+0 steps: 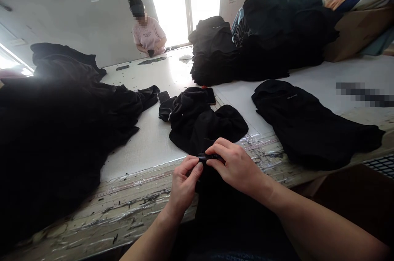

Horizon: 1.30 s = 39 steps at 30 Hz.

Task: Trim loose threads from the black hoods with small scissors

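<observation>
A bunched black garment (203, 123) lies at the table's front edge and hangs down towards me. My left hand (186, 179) pinches a bit of its cloth between thumb and fingers. Close against those fingertips, my right hand (232, 160) grips small dark thread snips (212, 156), whose narrow blade points left at the pinched spot. Fingers hide most of the snips. The cloth right under both hands is too dark to make out any seam or thread.
A large heap of black cloth (61, 129) covers the left side. To the right lies a flat black garment (303, 117), with tall black stacks (261, 43) behind it. Two phones, one of them a black phone (211, 96), lie beyond my garment. Across the white table (138, 158) stands a person (149, 33).
</observation>
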Each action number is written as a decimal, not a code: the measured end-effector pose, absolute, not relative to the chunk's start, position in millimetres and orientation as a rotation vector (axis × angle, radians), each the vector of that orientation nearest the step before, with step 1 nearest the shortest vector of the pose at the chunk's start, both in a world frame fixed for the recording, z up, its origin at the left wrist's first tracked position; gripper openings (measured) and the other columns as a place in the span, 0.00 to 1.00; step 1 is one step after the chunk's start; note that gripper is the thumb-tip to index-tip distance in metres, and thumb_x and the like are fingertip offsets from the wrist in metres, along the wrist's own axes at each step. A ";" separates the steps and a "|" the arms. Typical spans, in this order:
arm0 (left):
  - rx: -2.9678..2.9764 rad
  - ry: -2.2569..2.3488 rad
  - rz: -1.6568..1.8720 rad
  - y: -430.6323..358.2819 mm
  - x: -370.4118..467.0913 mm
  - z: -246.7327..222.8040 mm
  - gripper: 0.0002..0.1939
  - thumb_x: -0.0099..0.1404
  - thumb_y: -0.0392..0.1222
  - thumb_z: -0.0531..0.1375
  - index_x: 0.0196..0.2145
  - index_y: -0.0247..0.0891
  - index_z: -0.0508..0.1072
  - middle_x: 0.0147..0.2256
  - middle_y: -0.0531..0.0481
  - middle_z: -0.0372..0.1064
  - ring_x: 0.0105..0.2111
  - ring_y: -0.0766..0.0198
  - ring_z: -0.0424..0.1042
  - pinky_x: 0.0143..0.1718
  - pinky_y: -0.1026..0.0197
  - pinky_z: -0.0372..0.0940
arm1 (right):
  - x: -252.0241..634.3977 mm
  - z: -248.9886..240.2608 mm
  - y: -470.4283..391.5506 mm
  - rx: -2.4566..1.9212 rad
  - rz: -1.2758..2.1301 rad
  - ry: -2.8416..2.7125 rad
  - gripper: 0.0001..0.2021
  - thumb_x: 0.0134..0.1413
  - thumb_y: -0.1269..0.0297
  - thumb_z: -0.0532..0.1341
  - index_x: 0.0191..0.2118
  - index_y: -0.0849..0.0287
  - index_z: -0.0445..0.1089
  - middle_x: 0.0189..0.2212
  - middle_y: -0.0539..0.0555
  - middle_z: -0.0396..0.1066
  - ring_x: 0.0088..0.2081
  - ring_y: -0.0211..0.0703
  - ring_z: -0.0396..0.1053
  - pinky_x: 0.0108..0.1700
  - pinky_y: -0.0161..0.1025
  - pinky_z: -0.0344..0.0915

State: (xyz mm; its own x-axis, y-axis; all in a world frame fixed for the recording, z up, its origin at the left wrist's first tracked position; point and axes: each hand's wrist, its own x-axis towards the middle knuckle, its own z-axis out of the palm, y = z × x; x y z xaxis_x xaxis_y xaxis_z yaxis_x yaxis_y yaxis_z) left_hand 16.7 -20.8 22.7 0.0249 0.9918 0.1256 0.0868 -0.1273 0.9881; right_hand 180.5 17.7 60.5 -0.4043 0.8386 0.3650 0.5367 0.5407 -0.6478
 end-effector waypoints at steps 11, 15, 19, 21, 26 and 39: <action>1.425 1.192 1.246 -20.7 17.2 20.3 0.10 0.66 0.43 0.56 0.36 0.39 0.77 0.35 0.48 0.68 0.36 0.61 0.67 0.40 0.61 0.62 | 169.7 63.3 20.7 -1.040 0.573 -2.076 0.06 0.50 0.71 0.61 0.36 0.57 0.69 0.35 0.53 0.67 0.32 0.41 0.68 0.32 0.37 0.67; 1.535 1.231 1.244 -22.1 16.5 24.1 0.10 0.67 0.42 0.54 0.33 0.38 0.74 0.33 0.49 0.66 0.33 0.63 0.65 0.36 0.62 0.60 | 172.8 65.1 36.6 -1.031 0.501 -2.013 0.10 0.57 0.70 0.56 0.24 0.58 0.64 0.25 0.51 0.65 0.27 0.38 0.64 0.31 0.36 0.63; 1.577 1.076 1.134 -16.8 4.0 43.3 0.11 0.67 0.43 0.54 0.31 0.37 0.72 0.33 0.48 0.64 0.32 0.63 0.63 0.34 0.62 0.59 | 201.5 77.0 68.1 -1.061 0.564 -1.707 0.13 0.60 0.63 0.54 0.24 0.57 0.63 0.24 0.51 0.67 0.27 0.38 0.65 0.30 0.35 0.62; 1.532 0.957 1.085 -11.1 -4.1 56.4 0.12 0.67 0.45 0.54 0.30 0.37 0.72 0.33 0.47 0.64 0.32 0.63 0.63 0.34 0.61 0.59 | 213.3 73.9 85.1 -1.034 0.604 -1.801 0.05 0.56 0.66 0.58 0.30 0.57 0.68 0.35 0.53 0.71 0.30 0.38 0.67 0.31 0.35 0.64; 1.299 0.756 1.048 2.6 -26.3 93.0 0.15 0.61 0.50 0.60 0.24 0.37 0.71 0.27 0.48 0.61 0.26 0.65 0.62 0.26 0.63 0.59 | 212.0 43.9 109.6 -0.944 0.747 -2.130 0.13 0.44 0.78 0.58 0.36 0.57 0.72 0.48 0.55 0.68 0.40 0.41 0.69 0.41 0.38 0.66; 2.048 1.639 1.049 62.8 -62.3 81.6 0.10 0.62 0.44 0.58 0.39 0.39 0.75 0.39 0.46 0.72 0.39 0.57 0.71 0.42 0.57 0.65 | 258.6 66.8 104.6 -1.359 0.693 -1.853 0.08 0.46 0.64 0.64 0.35 0.59 0.72 0.30 0.52 0.73 0.32 0.42 0.69 0.35 0.39 0.64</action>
